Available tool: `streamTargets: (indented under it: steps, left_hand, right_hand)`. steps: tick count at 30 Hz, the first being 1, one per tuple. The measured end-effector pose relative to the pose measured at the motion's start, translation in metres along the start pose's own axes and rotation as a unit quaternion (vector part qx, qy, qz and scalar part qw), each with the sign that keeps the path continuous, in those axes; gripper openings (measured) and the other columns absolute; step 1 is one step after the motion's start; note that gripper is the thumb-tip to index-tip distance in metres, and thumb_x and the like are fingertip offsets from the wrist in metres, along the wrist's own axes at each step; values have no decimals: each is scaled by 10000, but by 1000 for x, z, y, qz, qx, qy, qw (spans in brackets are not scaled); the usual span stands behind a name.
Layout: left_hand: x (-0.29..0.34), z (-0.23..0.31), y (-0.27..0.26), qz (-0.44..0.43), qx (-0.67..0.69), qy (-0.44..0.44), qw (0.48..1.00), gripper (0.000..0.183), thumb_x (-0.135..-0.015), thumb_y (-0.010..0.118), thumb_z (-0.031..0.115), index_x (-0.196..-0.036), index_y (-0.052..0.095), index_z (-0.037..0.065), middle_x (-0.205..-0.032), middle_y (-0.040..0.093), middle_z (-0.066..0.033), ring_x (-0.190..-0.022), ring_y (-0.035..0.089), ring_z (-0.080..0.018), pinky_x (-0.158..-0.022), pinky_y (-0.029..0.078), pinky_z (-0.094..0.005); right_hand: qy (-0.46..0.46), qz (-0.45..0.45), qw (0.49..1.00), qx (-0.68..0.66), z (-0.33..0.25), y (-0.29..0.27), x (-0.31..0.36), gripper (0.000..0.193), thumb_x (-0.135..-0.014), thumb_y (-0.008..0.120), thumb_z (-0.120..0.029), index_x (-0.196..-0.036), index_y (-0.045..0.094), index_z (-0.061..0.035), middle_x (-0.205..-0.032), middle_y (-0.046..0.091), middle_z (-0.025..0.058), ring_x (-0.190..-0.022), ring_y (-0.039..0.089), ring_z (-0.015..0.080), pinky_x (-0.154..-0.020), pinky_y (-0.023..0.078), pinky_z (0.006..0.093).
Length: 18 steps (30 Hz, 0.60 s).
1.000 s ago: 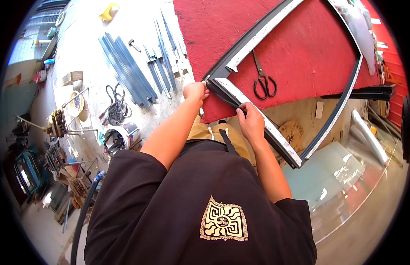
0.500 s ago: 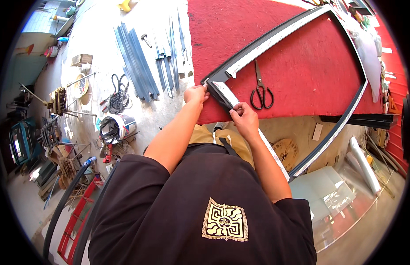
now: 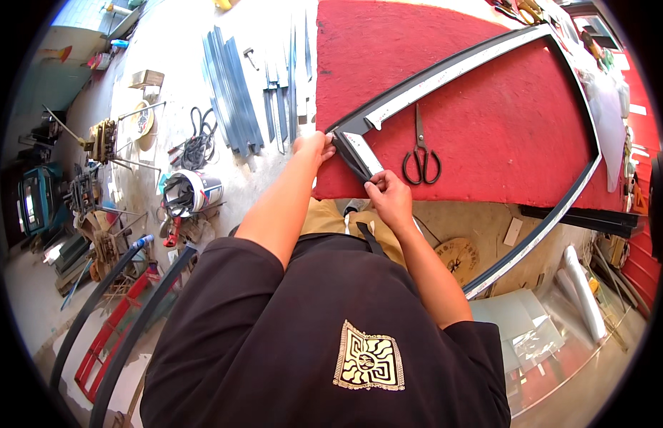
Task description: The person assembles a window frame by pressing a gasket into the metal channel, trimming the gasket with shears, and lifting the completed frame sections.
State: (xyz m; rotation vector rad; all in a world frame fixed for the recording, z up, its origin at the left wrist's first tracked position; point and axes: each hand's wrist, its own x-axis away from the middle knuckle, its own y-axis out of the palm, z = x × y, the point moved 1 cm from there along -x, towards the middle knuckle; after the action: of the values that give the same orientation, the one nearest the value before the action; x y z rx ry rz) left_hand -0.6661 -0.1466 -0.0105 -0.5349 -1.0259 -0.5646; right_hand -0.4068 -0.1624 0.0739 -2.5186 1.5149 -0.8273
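Observation:
A large window frame [image 3: 453, 73], dark with white film on its faces, lies over a red-covered table [image 3: 481, 128] and reaches past its near edge. At the frame's near left corner, the fingers of my left hand [image 3: 314, 148] are closed on the frame's end. My right hand [image 3: 391, 198] pinches a black rubber strip [image 3: 354, 162] against the short white-filmed side. This strip bows slightly away from the frame between my hands. Inside the frame, black-handled scissors [image 3: 421, 153] lie on the red cover, blades pointing away. The undersides of my fingers are hidden.
Dark metal profiles [image 3: 231, 93] and a hammer [image 3: 251, 57] lie on the floor to the left. Nearer are a coiled black cable [image 3: 194, 146] and a white bucket [image 3: 206, 189]. Glass sheets [image 3: 517, 321] lie below the table at right.
The view has shifted slightly. My right hand has slid a little along the strip toward the left corner, while my left hand stays at that corner.

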Motion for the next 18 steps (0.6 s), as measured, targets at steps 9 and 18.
streamTargets:
  steps: [9,18]
  left_hand:
    - [11,-5,-9,-37,-1,24,999,134,-1005,730,94,-1065,720,-26,-941,778,-127,-759,776,-254,-614,651,-331]
    - [5,10,-8,-51,-39,-7,998,151,-1000,676,87,-1072,728,-36,-946,773,-149,-772,780,-269,-623,650,-330]
  right_hand:
    - [14,18,999,30,-6,6,3,191,-938,767,-193,-993,713,-18,-711,730,58,-622,726,149,-634,558,329]
    - [41,27,999,8,-2,9,0,185,-935,779,-170,-988,707,-7,-699,715,43,-605,698,118,-607,545,304]
